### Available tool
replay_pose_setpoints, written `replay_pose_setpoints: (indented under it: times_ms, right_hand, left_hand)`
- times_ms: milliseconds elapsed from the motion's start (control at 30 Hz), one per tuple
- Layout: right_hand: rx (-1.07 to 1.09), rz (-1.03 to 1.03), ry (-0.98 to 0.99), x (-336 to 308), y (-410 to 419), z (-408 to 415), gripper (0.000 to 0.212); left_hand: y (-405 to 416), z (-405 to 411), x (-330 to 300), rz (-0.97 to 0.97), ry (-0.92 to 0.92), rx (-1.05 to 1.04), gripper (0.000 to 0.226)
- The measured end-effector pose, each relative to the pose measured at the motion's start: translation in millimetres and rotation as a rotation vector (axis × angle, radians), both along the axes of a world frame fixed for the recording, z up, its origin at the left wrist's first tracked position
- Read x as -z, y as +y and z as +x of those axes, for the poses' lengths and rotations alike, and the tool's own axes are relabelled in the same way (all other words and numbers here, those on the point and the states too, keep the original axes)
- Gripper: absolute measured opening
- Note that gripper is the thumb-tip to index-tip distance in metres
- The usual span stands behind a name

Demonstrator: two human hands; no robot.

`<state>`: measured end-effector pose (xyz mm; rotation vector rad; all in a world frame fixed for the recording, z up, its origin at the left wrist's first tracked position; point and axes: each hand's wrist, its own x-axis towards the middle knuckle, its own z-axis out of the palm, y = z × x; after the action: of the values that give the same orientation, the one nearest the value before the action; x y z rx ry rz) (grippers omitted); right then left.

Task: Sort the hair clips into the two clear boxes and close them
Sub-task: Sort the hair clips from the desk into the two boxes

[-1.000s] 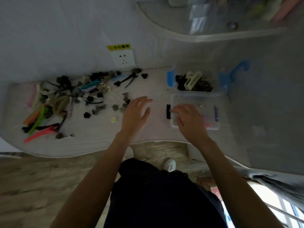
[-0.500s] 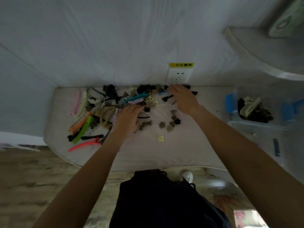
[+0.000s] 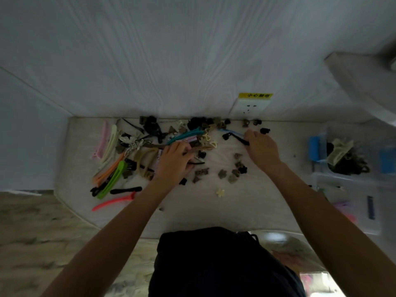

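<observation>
Many hair clips lie scattered on the white table (image 3: 257, 206): long coloured ones such as a green clip (image 3: 111, 181) at the left, small brown claw clips (image 3: 233, 176) in the middle. My left hand (image 3: 173, 161) rests on the pile, fingers curled round a thin black clip (image 3: 196, 162). My right hand (image 3: 260, 146) is at the back and pinches the end of a long black clip (image 3: 234, 138), beside a blue clip (image 3: 230, 131). Two clear boxes stand open at the right: the far box (image 3: 364, 133) holds claw clips, the near box (image 3: 377, 228) holds long clips.
A wall socket (image 3: 249, 106) with a yellow label sits just behind the clips. A cream flower clip (image 3: 220, 192) lies alone toward the front edge, and a pink long clip (image 3: 113, 203) at the front left. The far box has blue latches (image 3: 314, 150).
My right hand left the near box, crossed to the back of the pile and took hold of the long black clip. My left hand moved left onto the pile. The view swung left.
</observation>
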<state>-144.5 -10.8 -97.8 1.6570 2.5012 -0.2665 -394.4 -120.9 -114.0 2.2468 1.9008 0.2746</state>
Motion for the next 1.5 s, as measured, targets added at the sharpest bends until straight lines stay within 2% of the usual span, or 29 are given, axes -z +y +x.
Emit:
replay_pose_setpoints:
  times_ms: [67,233,400,533,700,867,1033,1200,1400,1500]
  right_hand:
    - [-0.02,-0.054,0.007,0.2,-1.8,-1.8,0.021]
    - [-0.011,-0.094,0.115,-6.7,-0.4,-1.2,0.019]
    - [0.04,-0.118,0.253,-13.2,20.5,-22.1,0.021]
    - [-0.026,-0.177,0.118,-7.6,33.1,-36.1,0.042]
    - [-0.06,-0.226,0.113,-3.2,24.3,-28.5,0.031]
    - [0.012,-0.199,0.191,-9.8,3.3,-19.3,0.025]
    - [0.031,-0.209,0.298,-24.7,-20.7,-30.1,0.02]
    - [0.025,-0.219,0.325,-27.4,-31.4,-39.1,0.019]
    - [0.051,-0.207,0.341,-23.7,-30.3,-37.5,0.026]
    - [0.049,-0.217,0.359,-23.8,-28.1,-39.3,0.025]
  left_hand:
    - [-1.0,-0.1,2.8,0.067,0.007,0.02,0.015]
    - [-4.5,4.0,3.4,0.145,-0.026,0.017,0.023]
    - [12.4,7.9,-8.2,-0.048,-0.053,-0.068,0.015]
    - [22.1,12.6,-16.0,-0.13,-0.029,-0.082,0.025]
    - [29.0,13.6,-15.1,-0.224,-0.033,-0.106,0.041]
    - [27.0,19.9,-16.2,-0.287,0.113,-0.078,0.042]
    - [19.8,27.9,-18.6,-0.182,0.142,-0.029,0.019]
    - [19.4,27.6,-17.3,-0.081,0.229,0.038,0.024]
    - [29.6,24.0,-17.8,-0.163,0.184,0.11,0.02]
    - [28.4,15.0,-11.1,-0.129,0.127,0.142,0.017]
